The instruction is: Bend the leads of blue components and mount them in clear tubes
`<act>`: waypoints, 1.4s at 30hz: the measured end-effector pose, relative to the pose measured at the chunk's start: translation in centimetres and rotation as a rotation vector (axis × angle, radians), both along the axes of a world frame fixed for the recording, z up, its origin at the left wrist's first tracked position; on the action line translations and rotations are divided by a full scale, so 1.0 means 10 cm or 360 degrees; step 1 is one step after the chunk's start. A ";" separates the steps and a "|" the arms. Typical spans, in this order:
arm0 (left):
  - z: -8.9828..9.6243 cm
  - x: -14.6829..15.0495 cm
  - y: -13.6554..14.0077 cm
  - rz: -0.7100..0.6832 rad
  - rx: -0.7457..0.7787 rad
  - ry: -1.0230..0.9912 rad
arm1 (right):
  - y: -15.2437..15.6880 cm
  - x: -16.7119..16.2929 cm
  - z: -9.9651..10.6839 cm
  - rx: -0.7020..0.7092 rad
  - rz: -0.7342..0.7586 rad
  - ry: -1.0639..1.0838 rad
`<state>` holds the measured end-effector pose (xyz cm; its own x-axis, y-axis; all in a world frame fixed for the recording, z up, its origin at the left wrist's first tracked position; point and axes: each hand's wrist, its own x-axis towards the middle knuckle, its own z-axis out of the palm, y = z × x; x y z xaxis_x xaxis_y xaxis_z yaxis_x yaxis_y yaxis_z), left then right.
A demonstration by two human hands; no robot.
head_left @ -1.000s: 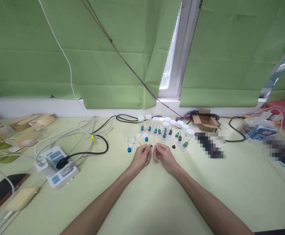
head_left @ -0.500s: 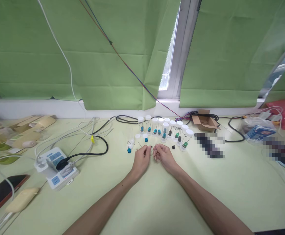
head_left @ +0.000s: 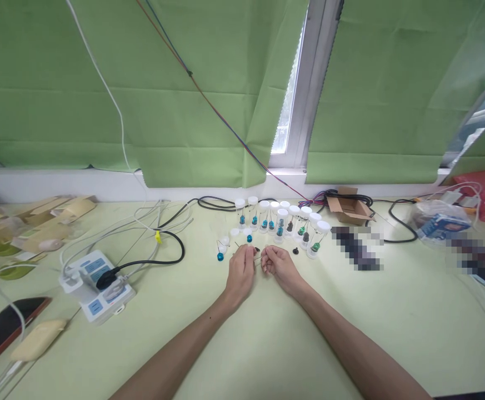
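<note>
My left hand (head_left: 242, 268) is closed in a pinch, with a small dark piece (head_left: 257, 249) showing at its fingertips. Close beside it, my right hand (head_left: 276, 263) pinches a thin wire-like piece (head_left: 258, 258) that spans the gap between the hands. Just beyond stand several clear vials with white caps (head_left: 280, 228), holding blue, green and dark beads on stems. A blue bead with a bent stem (head_left: 220, 256) lies left of my hands. Another blue bead (head_left: 249, 238) sits behind them. Right of my right hand lies a small dark piece (head_left: 295, 251).
At the left are a power strip (head_left: 96, 286) with plugs and cables, and a beige bar-shaped thing (head_left: 38, 340). An open cardboard box (head_left: 349, 208) stands behind the vials. Farther right is a blue box in a clear bag (head_left: 442, 223). Green blinds (head_left: 209, 111) hang behind the table.
My hands stay close together in nearly the same place. The dark piece at my left fingertips shows more clearly, and the view has shifted very slightly.
</note>
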<state>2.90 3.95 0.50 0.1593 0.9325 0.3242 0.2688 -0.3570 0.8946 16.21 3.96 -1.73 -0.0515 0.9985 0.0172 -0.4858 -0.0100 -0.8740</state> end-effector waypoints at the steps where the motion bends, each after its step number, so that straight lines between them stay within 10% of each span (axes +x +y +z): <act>1: 0.00 -0.01 0.01 0.0022 -0.0023 -0.0050 | 0.00 0.00 0.00 0.0000 -0.0003 0.0017; 19: -0.20 -0.03 0.37 0.0109 0.0109 0.0571 | 0.03 0.06 0.00 -0.0090 -0.0017 0.0271; 42: -0.14 -0.01 0.43 0.0016 0.0164 0.0550 | 0.02 0.08 0.01 -0.0123 -0.0026 0.0267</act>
<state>2.81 8.22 -0.91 0.2670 0.8997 0.3452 0.5532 -0.4364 0.7096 17.03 4.17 -1.65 -0.0383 0.9979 -0.0525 -0.6252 -0.0649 -0.7778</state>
